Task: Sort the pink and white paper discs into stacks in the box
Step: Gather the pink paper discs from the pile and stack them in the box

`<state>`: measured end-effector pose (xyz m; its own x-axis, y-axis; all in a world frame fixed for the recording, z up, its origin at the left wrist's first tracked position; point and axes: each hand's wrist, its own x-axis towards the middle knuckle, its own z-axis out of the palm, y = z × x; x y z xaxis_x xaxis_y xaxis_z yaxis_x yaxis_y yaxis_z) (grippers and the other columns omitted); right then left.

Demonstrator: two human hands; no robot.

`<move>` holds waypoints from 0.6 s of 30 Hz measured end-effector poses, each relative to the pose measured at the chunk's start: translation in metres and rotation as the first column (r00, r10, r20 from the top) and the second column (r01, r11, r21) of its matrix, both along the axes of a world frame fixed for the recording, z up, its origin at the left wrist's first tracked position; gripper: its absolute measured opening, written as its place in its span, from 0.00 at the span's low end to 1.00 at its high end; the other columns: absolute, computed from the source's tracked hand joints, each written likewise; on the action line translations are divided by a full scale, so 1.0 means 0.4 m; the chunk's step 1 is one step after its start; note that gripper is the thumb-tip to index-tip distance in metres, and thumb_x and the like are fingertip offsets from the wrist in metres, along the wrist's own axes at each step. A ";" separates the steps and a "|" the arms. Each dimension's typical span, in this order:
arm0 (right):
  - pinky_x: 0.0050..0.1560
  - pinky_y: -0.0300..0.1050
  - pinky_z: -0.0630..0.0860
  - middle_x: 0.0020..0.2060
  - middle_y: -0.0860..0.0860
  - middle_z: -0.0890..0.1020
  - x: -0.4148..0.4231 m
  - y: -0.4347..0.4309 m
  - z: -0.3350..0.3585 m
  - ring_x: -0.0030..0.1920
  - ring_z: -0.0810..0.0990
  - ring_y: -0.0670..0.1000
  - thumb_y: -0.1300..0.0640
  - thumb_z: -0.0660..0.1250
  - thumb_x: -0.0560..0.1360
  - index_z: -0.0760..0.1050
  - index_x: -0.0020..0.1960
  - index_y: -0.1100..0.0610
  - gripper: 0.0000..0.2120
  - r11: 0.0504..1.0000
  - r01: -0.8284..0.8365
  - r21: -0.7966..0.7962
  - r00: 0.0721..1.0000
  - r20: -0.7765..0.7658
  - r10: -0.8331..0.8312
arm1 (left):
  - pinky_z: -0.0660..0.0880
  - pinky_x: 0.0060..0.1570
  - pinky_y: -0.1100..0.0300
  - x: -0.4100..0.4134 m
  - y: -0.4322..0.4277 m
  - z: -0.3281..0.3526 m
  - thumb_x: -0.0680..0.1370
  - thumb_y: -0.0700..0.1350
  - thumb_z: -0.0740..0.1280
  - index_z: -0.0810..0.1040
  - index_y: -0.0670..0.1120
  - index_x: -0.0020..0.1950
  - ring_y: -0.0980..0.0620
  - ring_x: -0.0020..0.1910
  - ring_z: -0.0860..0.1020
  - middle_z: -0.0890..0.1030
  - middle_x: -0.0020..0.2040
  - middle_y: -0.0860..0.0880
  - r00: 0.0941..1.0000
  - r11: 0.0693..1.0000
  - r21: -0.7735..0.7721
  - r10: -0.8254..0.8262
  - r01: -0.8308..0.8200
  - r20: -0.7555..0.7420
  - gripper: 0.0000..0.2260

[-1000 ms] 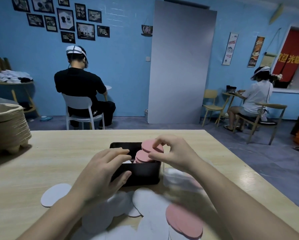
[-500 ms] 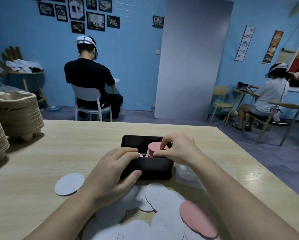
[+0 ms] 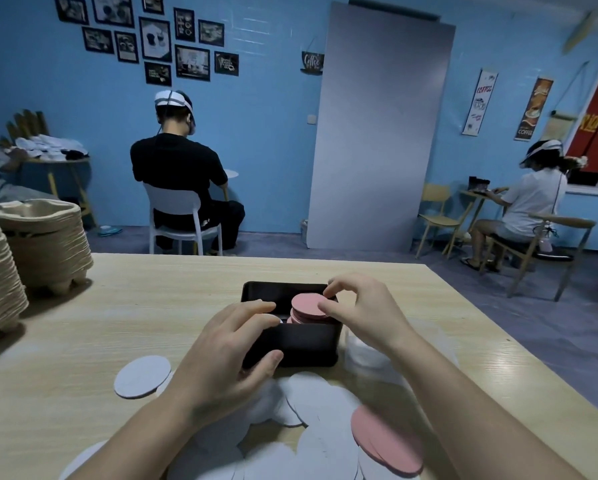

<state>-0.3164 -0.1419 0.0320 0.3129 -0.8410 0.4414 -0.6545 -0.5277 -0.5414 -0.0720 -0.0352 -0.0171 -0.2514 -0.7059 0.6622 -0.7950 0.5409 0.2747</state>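
A black box (image 3: 301, 344) stands on the wooden table (image 3: 117, 327) in front of me. Inside it, on the right side, rises a stack of pink discs (image 3: 306, 308). My right hand (image 3: 363, 306) pinches the top pink disc at its right edge between thumb and fingers. My left hand (image 3: 235, 344) grips the box's near left wall, thumb outside and fingers over the rim. A sliver of white shows in the box beside the left fingers. Loose white discs (image 3: 320, 403) lie spread near me, one apart at the left (image 3: 141, 375), and pink discs (image 3: 387, 441) lie at the right.
Stacks of brown pulp trays (image 3: 44, 244) stand at the table's left edge. A clear plastic bag (image 3: 370, 355) lies right of the box. Two people sit at other tables beyond, backs turned.
The right hand has lowered the tilted pink disc flat onto the pink stack in the box. The left hand has kept its grip on the box.
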 end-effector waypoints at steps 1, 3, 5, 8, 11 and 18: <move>0.62 0.55 0.75 0.47 0.39 0.84 -0.015 0.024 -0.004 0.56 0.80 0.46 0.43 0.72 0.69 0.81 0.42 0.44 0.06 0.999 -0.016 -0.040 1.000 0.015 0.017 | 0.74 0.66 0.50 -0.005 0.000 0.005 0.79 0.54 0.66 0.80 0.50 0.63 0.51 0.69 0.75 0.77 0.69 0.54 1.000 0.999 -0.039 -0.006 0.006 0.017 0.16; 0.62 0.51 0.73 0.47 0.37 0.84 -0.049 0.082 -0.019 0.56 0.80 0.44 0.45 0.71 0.71 0.81 0.43 0.44 0.04 0.994 -0.059 -0.091 0.998 0.021 0.061 | 0.76 0.61 0.51 -0.017 0.003 0.018 0.78 0.50 0.66 0.82 0.46 0.59 0.49 0.63 0.78 0.80 0.64 0.51 0.999 0.992 -0.124 -0.022 0.025 0.027 0.13; 0.58 0.45 0.74 0.45 0.39 0.85 -0.086 0.142 -0.044 0.52 0.81 0.44 0.50 0.73 0.73 0.82 0.43 0.46 0.01 0.989 -0.121 -0.090 0.991 0.043 0.125 | 0.78 0.55 0.55 -0.033 0.010 0.030 0.78 0.47 0.66 0.82 0.44 0.55 0.49 0.57 0.80 0.82 0.58 0.51 0.999 0.985 -0.168 -0.047 0.045 -0.009 0.11; 0.48 0.38 0.74 0.41 0.42 0.84 -0.142 0.210 -0.093 0.46 0.82 0.45 0.54 0.73 0.74 0.81 0.43 0.47 0.03 0.985 -0.157 -0.070 0.987 0.016 0.159 | 0.79 0.43 0.55 -0.076 0.031 0.034 0.78 0.45 0.66 0.81 0.46 0.53 0.53 0.48 0.80 0.81 0.50 0.54 0.989 0.988 -0.101 -0.123 0.115 -0.079 0.07; 0.47 0.44 0.77 0.41 0.41 0.83 -0.194 0.255 -0.131 0.45 0.81 0.45 0.54 0.73 0.75 0.80 0.43 0.48 0.03 0.981 -0.183 -0.060 0.983 -0.024 0.182 | 0.79 0.38 0.61 -0.129 0.050 0.018 0.77 0.41 0.69 0.80 0.50 0.53 0.59 0.40 0.78 0.80 0.42 0.59 0.973 0.983 0.013 -0.182 0.185 -0.140 0.07; 0.59 0.38 0.76 0.53 0.39 0.82 -0.285 0.307 -0.156 0.61 0.77 0.40 0.42 0.76 0.72 0.81 0.49 0.46 0.11 0.980 -0.186 0.076 0.981 -0.047 0.190 | 0.78 0.48 0.60 -0.221 0.048 -0.006 0.77 0.47 0.71 0.82 0.50 0.52 0.61 0.48 0.79 0.82 0.47 0.57 0.953 0.902 0.308 -0.286 0.304 -0.103 0.06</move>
